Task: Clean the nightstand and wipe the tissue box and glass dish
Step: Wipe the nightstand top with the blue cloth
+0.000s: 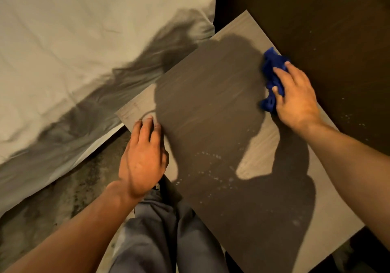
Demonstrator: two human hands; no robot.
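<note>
A: What do we see of the nightstand [211, 108]?

B: We see its grey wood-grain top running from the near right to the far middle, most of it under the person's shadow. Pale specks [213, 167] lie scattered on the near part of the top.

A: And our right hand [295, 95]?

B: It lies at the far right edge of the top, fingers spread and fairly straight, pressing a crumpled blue cloth [272, 76] flat against the wood. The cloth shows beyond and beside the fingertips.

A: The left hand [143, 156]?

B: It rests on the left edge of the top, near the corner, fingers loose and extended, gripping nothing.

A: What lies around it?

B: A white bed sheet [73, 51] fills the far left, just beside the nightstand. A dark wall [327, 19] stands along the right. Near us we see grey trousers [160, 234] and a mottled floor [52, 209] between bed and legs
</note>
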